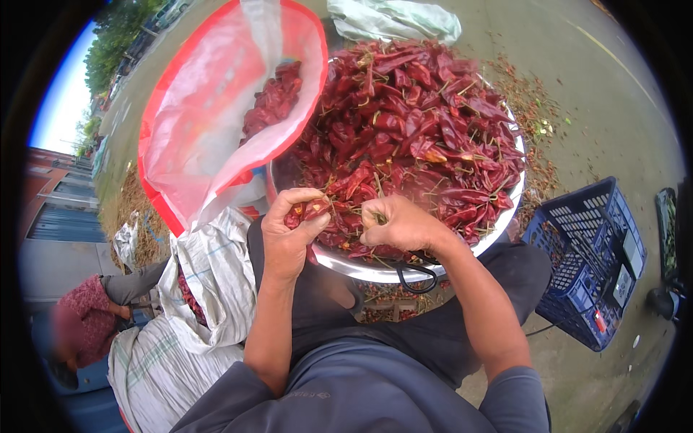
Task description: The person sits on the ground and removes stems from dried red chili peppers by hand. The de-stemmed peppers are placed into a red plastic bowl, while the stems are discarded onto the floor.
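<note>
Before me is a wide metal basin (520, 187) heaped with dried red chili peppers (400, 130), many with pale stems. Over the basin's near left part, my left hand (287, 233) holds a few chili peppers (316, 208) between thumb and fingers. Their stem ends point towards my right hand (406, 222), which is closed around some greenish-yellow chili stems (379, 218); its palm is mostly hidden. Left of the basin, a red-rimmed plastic bag (184, 135) gapes wide, with stemless-looking chili peppers (273, 100) inside.
A black loop (417, 279) hangs at the basin's near rim. To the right stands a blue plastic crate (574, 319) holding electronic devices and a cable. White woven sacks (216, 281) lie at my left, near a seated person (86, 319). Plant scraps (533, 119) litter the ground.
</note>
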A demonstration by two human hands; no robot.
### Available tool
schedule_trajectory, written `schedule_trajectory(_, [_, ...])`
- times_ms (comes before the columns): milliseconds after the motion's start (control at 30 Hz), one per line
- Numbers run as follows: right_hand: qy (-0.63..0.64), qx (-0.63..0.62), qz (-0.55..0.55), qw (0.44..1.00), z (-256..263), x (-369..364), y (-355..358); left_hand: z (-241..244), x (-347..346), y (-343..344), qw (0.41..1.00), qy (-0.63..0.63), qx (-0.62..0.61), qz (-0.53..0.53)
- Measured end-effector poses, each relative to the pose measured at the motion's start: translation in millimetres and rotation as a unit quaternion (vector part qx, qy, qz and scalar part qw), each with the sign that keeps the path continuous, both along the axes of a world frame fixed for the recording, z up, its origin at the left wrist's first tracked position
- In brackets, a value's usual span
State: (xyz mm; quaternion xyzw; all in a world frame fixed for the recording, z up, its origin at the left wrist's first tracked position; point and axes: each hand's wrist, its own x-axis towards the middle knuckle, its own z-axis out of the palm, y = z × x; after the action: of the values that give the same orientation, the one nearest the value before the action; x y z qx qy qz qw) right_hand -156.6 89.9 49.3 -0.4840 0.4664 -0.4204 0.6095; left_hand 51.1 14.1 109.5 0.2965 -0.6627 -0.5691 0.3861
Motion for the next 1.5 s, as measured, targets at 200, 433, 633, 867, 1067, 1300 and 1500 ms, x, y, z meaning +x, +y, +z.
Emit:
schedule_trajectory(200, [-0.03, 0.052, -0.074, 0.995, 8, -7, -4, 121, -15, -52, 0.859, -0.159, -0.424, 0.239])
schedule_trajectory(433, [0.178, 0.035, -0.137, 0.974, 3, -16, -7, 99, -40, -58, 0.678, -0.212, -0.66, 0.246])
schedule_trajectory(633, [0.199, 0.044, -0.104, 0.973, -1, -14, -8, -80, -57, -72, 0.833, -0.368, -0.414, -0.022])
schedule_trajectory(867, [0.211, 0.022, -0.136, 0.968, -4, -14, -12, -116, -33, -74, 0.899, -0.395, -0.185, 0.027])
schedule_trajectory(1067, [0.237, 0.026, -0.127, 0.963, -2, -10, -16, -78, -19, -53, 0.965, -0.14, 0.216, 0.043])
schedule_trajectory(1300, [0.292, -0.04, -0.082, 0.952, -6, 3, -7, -75, -15, -33, 0.897, 0.138, 0.42, -0.009])
schedule_trajectory(1500, [0.275, -0.08, -0.081, 0.955, -12, 10, -3, -79, -25, -21, 0.877, 0.16, 0.451, -0.043])
